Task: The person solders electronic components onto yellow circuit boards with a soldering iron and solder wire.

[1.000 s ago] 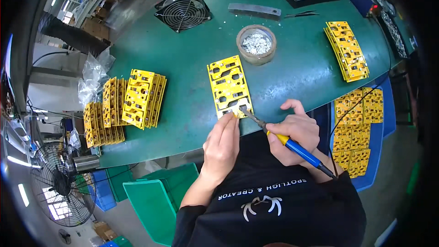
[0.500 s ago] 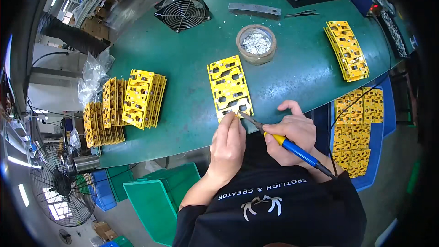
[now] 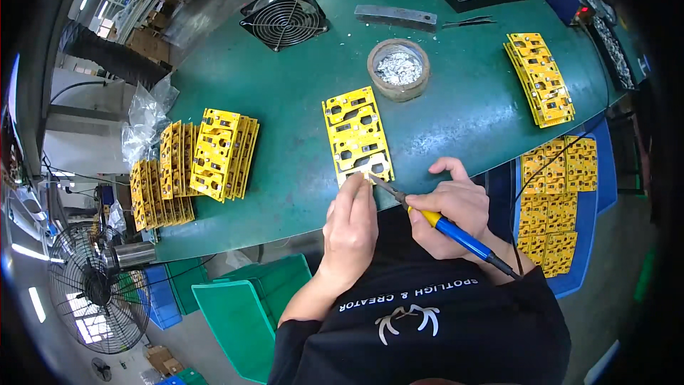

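Note:
A yellow circuit board panel (image 3: 354, 128) with dark cut-outs and small parts lies on the green table (image 3: 285, 93) in front of me. My left hand (image 3: 350, 224) is closed, its fingertips pressed together at the panel's near edge. A small whitish bit shows at those fingertips, but what they pinch is too small to make out. In my right hand (image 3: 452, 214) is a soldering iron (image 3: 463, 235) with a blue and yellow handle, my index finger raised off it. The iron's tip meets the panel's near end, right beside my left fingertips.
Stacks of yellow panels (image 3: 217, 153) stand at the left; another stack (image 3: 541, 78) lies at the right. Beyond my panel are a round tub (image 3: 399, 70) of silvery scraps, a metal bar (image 3: 396, 17), tweezers (image 3: 469, 21) and a small fan (image 3: 286, 18). A blue bin (image 3: 584, 242) holds more panels.
Both hands have shifted slightly left, the soldering iron moving with the right one. The panel and the stacks look unmoved.

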`<state>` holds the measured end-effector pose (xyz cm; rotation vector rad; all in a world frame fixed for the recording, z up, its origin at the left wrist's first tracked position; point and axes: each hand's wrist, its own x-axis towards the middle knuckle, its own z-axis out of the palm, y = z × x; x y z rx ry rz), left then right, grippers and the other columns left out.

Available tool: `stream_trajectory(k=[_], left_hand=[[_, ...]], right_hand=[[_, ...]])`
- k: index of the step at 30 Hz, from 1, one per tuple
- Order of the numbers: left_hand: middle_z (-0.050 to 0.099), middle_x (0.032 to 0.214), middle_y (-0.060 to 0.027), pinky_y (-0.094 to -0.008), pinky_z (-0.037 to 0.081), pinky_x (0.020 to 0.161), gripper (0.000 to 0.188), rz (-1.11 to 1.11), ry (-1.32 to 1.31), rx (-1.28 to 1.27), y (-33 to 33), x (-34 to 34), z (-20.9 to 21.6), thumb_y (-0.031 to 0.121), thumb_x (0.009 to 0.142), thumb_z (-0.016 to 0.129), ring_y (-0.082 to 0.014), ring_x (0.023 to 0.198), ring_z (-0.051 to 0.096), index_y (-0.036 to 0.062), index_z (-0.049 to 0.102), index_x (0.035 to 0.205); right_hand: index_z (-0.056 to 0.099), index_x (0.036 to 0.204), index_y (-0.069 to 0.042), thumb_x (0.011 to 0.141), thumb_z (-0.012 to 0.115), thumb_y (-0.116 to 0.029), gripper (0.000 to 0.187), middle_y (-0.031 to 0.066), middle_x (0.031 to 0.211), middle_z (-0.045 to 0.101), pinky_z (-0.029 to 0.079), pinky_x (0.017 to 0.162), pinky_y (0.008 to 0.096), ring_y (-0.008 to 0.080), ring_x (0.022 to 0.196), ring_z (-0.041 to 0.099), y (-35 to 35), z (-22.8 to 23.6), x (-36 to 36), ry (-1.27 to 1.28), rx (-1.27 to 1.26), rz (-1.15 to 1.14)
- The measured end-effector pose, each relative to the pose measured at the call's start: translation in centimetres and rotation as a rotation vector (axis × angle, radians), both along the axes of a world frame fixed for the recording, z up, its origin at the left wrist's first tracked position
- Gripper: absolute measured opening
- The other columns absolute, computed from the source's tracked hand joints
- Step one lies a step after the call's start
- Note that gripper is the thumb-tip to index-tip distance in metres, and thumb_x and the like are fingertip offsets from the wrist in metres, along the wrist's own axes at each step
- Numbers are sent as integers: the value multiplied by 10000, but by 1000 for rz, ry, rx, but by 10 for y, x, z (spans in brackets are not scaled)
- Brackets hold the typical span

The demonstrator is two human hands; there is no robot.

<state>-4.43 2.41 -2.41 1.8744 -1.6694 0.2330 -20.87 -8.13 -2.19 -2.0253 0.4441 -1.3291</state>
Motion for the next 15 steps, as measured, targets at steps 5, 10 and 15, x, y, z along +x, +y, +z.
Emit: stream_trajectory(k=[5,10,15], left_hand=[[720,1204,-182,-409,628,806,256,-106,11,53,4,12,7,-81,881,752,-345,964,754,-53,720,1133],[715,1240,-198,-380,583,722,284,-221,-101,123,7,24,8,-90,861,759,-314,839,722,-75,707,1139],[703,1266,-205,-365,548,667,309,-285,-170,140,6,33,12,-92,839,761,-281,737,666,-83,694,1141]], right_hand=[[754,875,-45,670,794,21,220,40,647,677,559,864,444,196,524,653,0,-1,0,7,4,3],[750,869,-47,667,792,23,217,42,645,675,560,861,446,198,524,654,1,0,-1,8,2,6],[750,877,-46,666,791,20,225,40,637,660,562,857,453,203,512,637,1,0,-1,7,-12,4]])
